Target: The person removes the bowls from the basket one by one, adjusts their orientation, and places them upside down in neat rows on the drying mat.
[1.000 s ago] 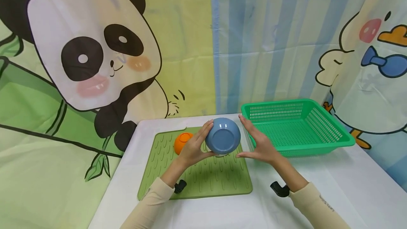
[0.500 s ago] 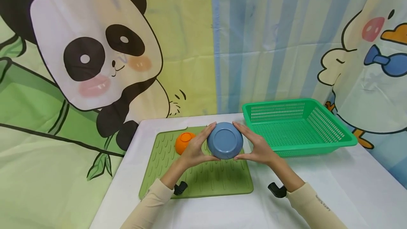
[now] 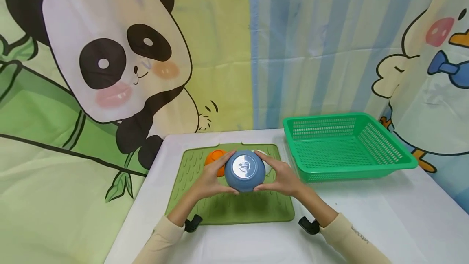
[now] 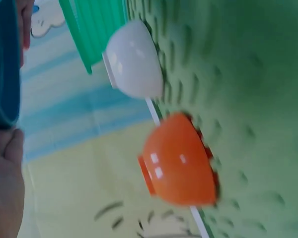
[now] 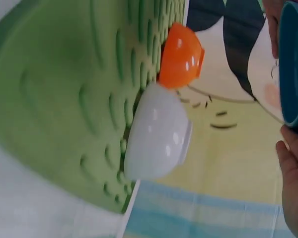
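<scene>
A blue bowl (image 3: 244,174) is held bottom-up above the green mat, its base facing the head camera. My left hand (image 3: 209,179) grips its left side, fingers at the top and thumb at the bottom. On the opposite side my right hand (image 3: 281,177) grips it the same way. Behind it on the mat, an orange bowl (image 4: 179,161) and a white bowl (image 5: 156,131) stand upside down side by side. The blue bowl hides most of the white one in the head view.
The green drying mat (image 3: 256,211) with raised ridges lies on the white table (image 3: 351,223). At the right a green plastic basket (image 3: 359,171) with perforated walls stands on the table. A printed curtain (image 3: 227,52) hangs behind the table.
My right hand has closed in from the right and taken hold of the blue bowl. Both hands have then brought the bowl left and a little lower, tilting its base.
</scene>
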`<state>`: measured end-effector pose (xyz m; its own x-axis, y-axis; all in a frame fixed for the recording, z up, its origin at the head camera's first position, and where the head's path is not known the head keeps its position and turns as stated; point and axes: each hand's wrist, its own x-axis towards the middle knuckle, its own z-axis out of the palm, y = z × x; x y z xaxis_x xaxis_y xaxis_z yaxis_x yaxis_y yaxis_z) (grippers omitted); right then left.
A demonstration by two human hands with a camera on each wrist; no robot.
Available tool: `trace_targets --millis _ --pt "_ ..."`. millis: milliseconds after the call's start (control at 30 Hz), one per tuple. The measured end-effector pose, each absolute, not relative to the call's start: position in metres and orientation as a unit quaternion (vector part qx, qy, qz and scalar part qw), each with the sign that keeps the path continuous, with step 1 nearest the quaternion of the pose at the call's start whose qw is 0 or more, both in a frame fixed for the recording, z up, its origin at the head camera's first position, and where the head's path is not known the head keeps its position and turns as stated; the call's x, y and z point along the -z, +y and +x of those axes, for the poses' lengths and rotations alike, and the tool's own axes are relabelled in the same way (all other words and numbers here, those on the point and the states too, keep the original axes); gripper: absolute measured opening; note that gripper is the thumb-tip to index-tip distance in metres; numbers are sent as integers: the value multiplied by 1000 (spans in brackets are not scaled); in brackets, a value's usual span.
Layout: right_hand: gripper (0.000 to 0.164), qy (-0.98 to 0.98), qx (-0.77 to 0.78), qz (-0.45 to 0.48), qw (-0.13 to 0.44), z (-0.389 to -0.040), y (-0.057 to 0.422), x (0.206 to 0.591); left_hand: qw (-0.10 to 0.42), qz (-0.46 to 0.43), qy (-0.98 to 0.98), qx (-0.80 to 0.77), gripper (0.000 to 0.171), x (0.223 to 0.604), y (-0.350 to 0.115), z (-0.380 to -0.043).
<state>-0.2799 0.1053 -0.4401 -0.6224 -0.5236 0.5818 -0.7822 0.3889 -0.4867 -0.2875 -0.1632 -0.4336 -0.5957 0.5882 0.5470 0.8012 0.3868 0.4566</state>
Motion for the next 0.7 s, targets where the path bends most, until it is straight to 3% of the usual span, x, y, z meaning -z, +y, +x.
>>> trace_targets --millis 333,700 --pt "98 -857 -373 353 29 -270 37 455 49 -355 -853 379 104 457 -232 -269" --pt "101 -882 -330 337 -11 -273 19 486 6 -322 -867 381 107 496 -246 -267"
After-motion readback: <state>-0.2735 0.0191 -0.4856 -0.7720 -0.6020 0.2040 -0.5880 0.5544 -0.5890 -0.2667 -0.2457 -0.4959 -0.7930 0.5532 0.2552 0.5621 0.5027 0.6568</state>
